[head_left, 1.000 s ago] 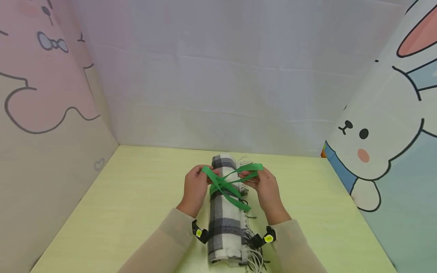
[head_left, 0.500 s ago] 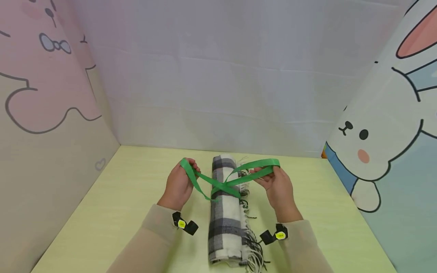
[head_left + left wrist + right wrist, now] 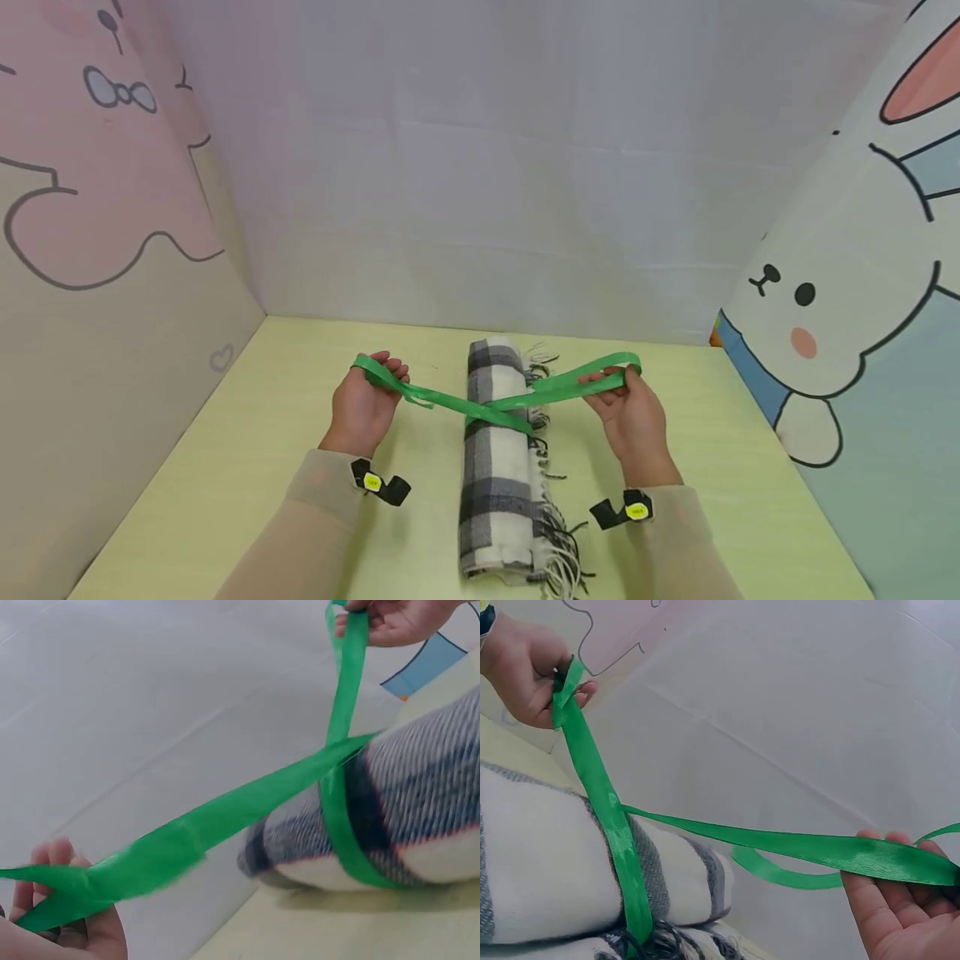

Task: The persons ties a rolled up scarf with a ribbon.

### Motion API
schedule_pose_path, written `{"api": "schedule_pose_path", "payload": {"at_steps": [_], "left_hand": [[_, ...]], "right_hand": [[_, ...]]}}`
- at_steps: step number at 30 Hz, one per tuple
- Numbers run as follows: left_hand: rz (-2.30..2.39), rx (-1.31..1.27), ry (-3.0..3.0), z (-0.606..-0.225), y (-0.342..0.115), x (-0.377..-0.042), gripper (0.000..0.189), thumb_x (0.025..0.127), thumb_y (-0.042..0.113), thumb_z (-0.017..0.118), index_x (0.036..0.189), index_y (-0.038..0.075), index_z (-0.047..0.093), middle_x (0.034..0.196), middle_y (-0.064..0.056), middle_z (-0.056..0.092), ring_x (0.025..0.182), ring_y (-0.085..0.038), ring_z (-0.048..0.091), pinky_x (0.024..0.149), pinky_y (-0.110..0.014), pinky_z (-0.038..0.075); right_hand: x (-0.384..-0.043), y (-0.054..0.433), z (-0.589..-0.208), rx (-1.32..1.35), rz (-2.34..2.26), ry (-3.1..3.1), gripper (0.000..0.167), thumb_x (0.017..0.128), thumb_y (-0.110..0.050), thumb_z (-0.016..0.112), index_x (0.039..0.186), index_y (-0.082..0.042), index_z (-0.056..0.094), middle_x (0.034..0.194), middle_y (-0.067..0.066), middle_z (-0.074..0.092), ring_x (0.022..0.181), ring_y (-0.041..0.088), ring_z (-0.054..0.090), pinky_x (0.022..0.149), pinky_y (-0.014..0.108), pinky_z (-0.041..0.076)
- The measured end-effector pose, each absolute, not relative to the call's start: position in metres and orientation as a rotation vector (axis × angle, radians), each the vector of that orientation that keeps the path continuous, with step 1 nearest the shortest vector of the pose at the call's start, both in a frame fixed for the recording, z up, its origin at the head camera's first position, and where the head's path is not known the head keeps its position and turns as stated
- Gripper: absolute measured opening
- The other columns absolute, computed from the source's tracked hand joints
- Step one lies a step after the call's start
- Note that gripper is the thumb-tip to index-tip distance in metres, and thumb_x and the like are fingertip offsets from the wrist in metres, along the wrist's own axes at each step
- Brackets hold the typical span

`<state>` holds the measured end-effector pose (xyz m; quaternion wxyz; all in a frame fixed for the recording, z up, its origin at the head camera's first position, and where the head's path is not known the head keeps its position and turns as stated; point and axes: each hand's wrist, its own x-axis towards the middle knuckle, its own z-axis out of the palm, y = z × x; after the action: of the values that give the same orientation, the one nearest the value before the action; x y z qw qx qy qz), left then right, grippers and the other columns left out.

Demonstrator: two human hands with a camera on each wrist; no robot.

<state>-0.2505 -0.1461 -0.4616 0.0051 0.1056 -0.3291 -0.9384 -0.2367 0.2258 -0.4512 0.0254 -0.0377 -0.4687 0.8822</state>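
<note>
A rolled plaid scarf in white and dark grey lies lengthwise on the table, its fringe along the right side. Green ribbon passes round its middle and crosses on top, as the left wrist view also shows. To the left of the roll, my left hand holds one ribbon end, with a short tail hanging by the fingers. On the other side my right hand holds the other end, doubled back in a loop. In the right wrist view the ribbon stretches from the scarf across the right fingers.
The pale yellow table meets a whitish cloth wall at the back. Side panels with cartoon animals stand at left and right. Black straps sit at both wrists.
Both hands have moved apart, the left to the left and the right to the right, drawing the ribbon ends outward. The loose crossing over the scarf has become straighter. The scarf stays in place.
</note>
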Motion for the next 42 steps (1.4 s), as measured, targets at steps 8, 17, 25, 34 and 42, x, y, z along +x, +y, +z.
{"api": "schedule_pose_path", "payload": {"at_steps": [8, 17, 25, 34, 42], "left_hand": [[-2.929, 0.542, -1.046, -0.467, -0.183, -0.249, 0.043, 0.114, 0.038, 0.026, 0.134, 0.006, 0.047, 0.125, -0.013, 0.063, 0.129, -0.03, 0.058, 0.11, -0.037, 0.045], [-2.697, 0.449, -1.798, -0.484, -0.207, -0.237, 0.057, 0.114, 0.042, 0.031, 0.143, -0.004, 0.048, 0.12, -0.01, 0.07, 0.11, -0.02, 0.07, 0.106, -0.038, 0.048], [-2.753, 0.423, -1.792, -0.502, -0.223, -0.234, 0.063, 0.113, 0.043, 0.032, 0.149, -0.007, 0.042, 0.119, -0.009, 0.072, 0.106, -0.02, 0.07, 0.102, -0.038, 0.051], [-3.054, 0.519, -1.268, -0.515, -0.232, -0.229, 0.056, 0.111, 0.045, 0.029, 0.132, 0.002, 0.059, 0.116, -0.012, 0.073, 0.113, -0.026, 0.069, 0.113, -0.044, 0.04], [-3.199, 0.608, -0.693, -0.52, -0.237, -0.228, 0.052, 0.109, 0.05, 0.026, 0.133, 0.01, 0.047, 0.128, -0.013, 0.066, 0.121, -0.026, 0.064, 0.118, -0.039, 0.034]], "right_hand": [[-0.237, 0.251, -0.455, -0.31, 2.864, -1.198, 0.038, 0.112, -0.037, 0.032, 0.129, -0.006, 0.044, 0.105, 0.01, 0.062, 0.111, 0.027, 0.067, 0.111, 0.041, 0.043], [-0.238, 0.27, -0.463, -0.485, 2.976, -0.83, 0.036, 0.112, -0.037, 0.032, 0.13, -0.008, 0.043, 0.115, 0.012, 0.053, 0.118, 0.029, 0.059, 0.116, 0.039, 0.037], [-0.238, 0.277, -0.471, -0.56, 3.044, -0.77, 0.03, 0.111, -0.037, 0.034, 0.123, -0.01, 0.041, 0.114, 0.011, 0.051, 0.117, 0.028, 0.06, 0.114, 0.04, 0.04], [-0.233, 0.282, -0.494, -0.66, 3.071, -0.778, 0.045, 0.112, -0.035, 0.028, 0.151, -0.014, 0.029, 0.145, 0.008, 0.039, 0.126, 0.029, 0.056, 0.118, 0.038, 0.034], [-0.225, 0.281, -0.506, -0.654, 3.02, -0.925, 0.059, 0.113, -0.036, 0.016, 0.167, -0.015, 0.006, 0.17, 0.007, 0.008, 0.155, 0.024, 0.021, 0.12, 0.037, 0.028]]}}
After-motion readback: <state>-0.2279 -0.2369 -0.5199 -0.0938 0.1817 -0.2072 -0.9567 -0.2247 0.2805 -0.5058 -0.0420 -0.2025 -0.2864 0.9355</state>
